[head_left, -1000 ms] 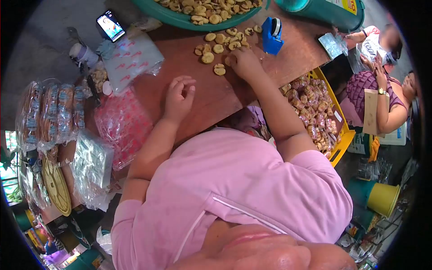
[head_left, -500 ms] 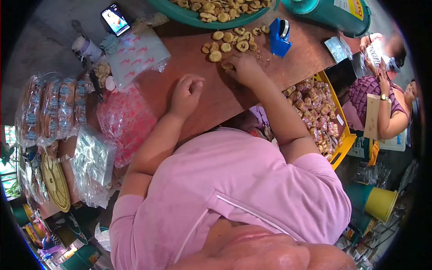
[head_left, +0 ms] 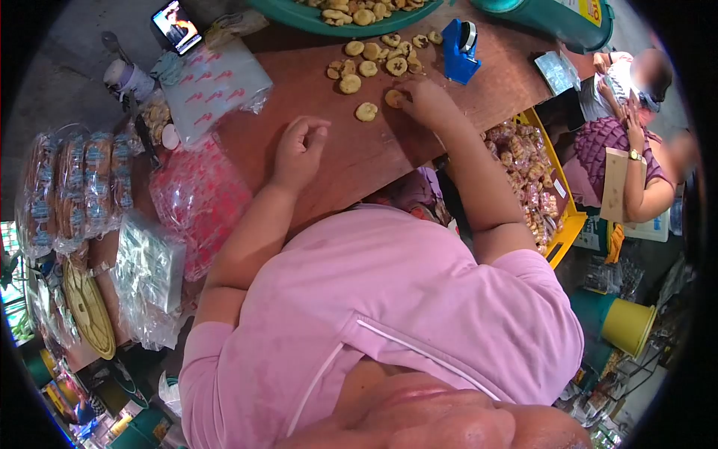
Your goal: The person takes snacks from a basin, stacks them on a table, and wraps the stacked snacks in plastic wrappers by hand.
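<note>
My right hand [head_left: 428, 105] is over the brown tabletop, its fingertips closed on the edge of a small round cookie [head_left: 393, 98]. Just left of it, a single cookie [head_left: 366, 111] lies flat on the wood. Farther back is a loose cluster of cookies [head_left: 368, 68], some with dark centres. My left hand [head_left: 299, 148] rests on the table, its fingers curled in with nothing visible in them. A blue tape dispenser [head_left: 461, 63] stands beyond my right hand.
A green basin [head_left: 351, 27] of cookies sits at the back. Leftward are plastic bags [head_left: 213, 86], a phone [head_left: 177, 28] and wrapped packs [head_left: 97, 179]. A yellow crate [head_left: 572, 232] of packed snacks stands at right, near other people [head_left: 628, 150].
A cookie now lies apart in front of the cluster, where my right hand was. That hand has shifted right and has a cookie at its fingertips. My left hand stays curled; the view has shifted slightly.
</note>
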Demonstrator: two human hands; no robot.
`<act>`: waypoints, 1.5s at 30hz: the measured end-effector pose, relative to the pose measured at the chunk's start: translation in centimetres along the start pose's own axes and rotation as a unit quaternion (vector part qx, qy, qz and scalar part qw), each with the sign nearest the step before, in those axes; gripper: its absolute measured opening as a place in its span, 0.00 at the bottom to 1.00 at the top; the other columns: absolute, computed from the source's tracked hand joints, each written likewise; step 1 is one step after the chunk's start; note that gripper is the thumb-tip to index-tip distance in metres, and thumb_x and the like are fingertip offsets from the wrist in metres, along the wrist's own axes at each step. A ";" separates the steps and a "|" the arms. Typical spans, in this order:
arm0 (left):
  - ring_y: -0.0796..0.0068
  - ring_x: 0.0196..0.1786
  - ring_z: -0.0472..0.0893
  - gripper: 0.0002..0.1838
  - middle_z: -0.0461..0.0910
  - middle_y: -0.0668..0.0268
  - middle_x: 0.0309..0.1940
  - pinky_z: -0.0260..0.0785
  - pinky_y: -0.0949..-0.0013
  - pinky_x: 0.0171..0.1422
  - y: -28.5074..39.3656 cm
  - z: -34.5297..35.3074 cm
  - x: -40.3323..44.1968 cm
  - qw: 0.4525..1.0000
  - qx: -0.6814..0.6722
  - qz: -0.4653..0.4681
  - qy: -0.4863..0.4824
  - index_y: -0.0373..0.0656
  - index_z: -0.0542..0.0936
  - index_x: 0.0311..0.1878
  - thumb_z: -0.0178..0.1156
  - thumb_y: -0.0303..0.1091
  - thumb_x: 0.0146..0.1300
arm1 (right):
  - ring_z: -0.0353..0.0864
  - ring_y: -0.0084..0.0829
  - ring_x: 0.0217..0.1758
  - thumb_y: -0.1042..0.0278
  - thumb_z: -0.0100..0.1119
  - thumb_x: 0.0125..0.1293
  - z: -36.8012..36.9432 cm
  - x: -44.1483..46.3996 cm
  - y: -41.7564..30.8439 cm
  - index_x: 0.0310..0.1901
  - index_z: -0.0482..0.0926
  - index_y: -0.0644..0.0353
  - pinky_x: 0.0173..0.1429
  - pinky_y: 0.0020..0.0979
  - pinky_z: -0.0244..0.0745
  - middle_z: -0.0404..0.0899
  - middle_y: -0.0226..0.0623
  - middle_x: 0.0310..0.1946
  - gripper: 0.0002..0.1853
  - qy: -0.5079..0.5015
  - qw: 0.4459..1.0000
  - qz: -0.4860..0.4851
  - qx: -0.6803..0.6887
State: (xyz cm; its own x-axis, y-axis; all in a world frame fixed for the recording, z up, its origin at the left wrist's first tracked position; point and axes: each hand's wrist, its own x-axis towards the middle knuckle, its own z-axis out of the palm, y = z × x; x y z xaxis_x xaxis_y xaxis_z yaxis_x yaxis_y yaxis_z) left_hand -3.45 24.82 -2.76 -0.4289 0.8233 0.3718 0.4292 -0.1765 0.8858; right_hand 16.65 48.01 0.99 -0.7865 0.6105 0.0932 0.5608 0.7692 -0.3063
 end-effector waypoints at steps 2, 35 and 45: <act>0.79 0.41 0.77 0.05 0.80 0.68 0.40 0.69 0.73 0.46 0.1 -0.2 0.0 1.000 -0.006 -0.009 -0.001 0.41 0.84 0.47 0.62 0.29 0.72 | 0.87 0.43 0.47 0.61 0.73 0.66 -0.6 -0.4 -0.3 0.53 0.86 0.59 0.54 0.39 0.81 0.87 0.47 0.44 0.17 -0.025 0.994 0.064 0.083; 0.76 0.51 0.81 0.06 0.84 0.66 0.47 0.73 0.69 0.60 -0.8 -0.6 -0.1 0.995 -0.014 -0.086 -0.044 0.40 0.84 0.50 0.60 0.30 0.76 | 0.88 0.44 0.48 0.69 0.70 0.65 1.8 1.5 -3.9 0.52 0.83 0.63 0.56 0.39 0.81 0.87 0.47 0.44 0.15 -0.050 0.973 -0.040 0.224; 0.69 0.48 0.82 0.08 0.83 0.63 0.43 0.74 0.66 0.58 -1.1 -0.1 0.2 0.998 0.052 -0.019 -0.040 0.38 0.85 0.47 0.60 0.30 0.74 | 0.80 0.50 0.56 0.61 0.65 0.68 4.2 -4.3 -4.7 0.54 0.86 0.47 0.61 0.48 0.77 0.84 0.41 0.51 0.14 0.040 0.975 -0.166 0.139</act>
State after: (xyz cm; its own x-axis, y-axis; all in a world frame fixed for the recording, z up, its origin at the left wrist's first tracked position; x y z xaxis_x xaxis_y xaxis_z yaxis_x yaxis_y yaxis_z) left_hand -4.08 25.14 -3.65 -0.3841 0.8694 0.3107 0.4961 -0.0895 0.8636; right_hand 16.29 41.00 -2.00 -0.8836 0.3583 0.3016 0.1783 0.8528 -0.4908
